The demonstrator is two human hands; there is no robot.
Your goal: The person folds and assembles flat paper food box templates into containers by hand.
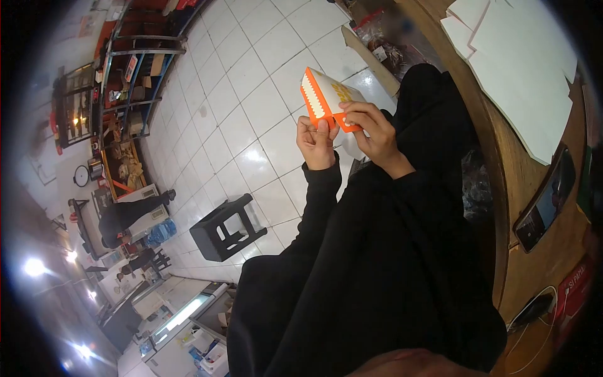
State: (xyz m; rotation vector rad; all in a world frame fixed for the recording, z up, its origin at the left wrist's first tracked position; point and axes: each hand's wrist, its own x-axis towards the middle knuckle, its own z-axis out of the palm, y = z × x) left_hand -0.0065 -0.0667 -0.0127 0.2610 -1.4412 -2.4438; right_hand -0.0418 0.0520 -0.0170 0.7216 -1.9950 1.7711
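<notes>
An orange and white folded carton (pixel 336 91), with yellow print on its white face and a white zigzag pattern on an orange side, is held up above the person's lap. My left hand (pixel 317 143) pinches its lower orange edge with thumb and fingers. On the right, my right hand (pixel 375 135) grips the carton's lower right end, its fingers curled over an orange flap. Both hands are close together. The fingertips behind the carton are hidden.
A wooden table (pixel 496 151) at the right bears white sheets (pixel 515 69), a phone (pixel 546 201) and a cable. A black stool (pixel 229 227) stands on the tiled floor. Shelves (pixel 135 75) and two other people (pixel 129 217) are at the far left.
</notes>
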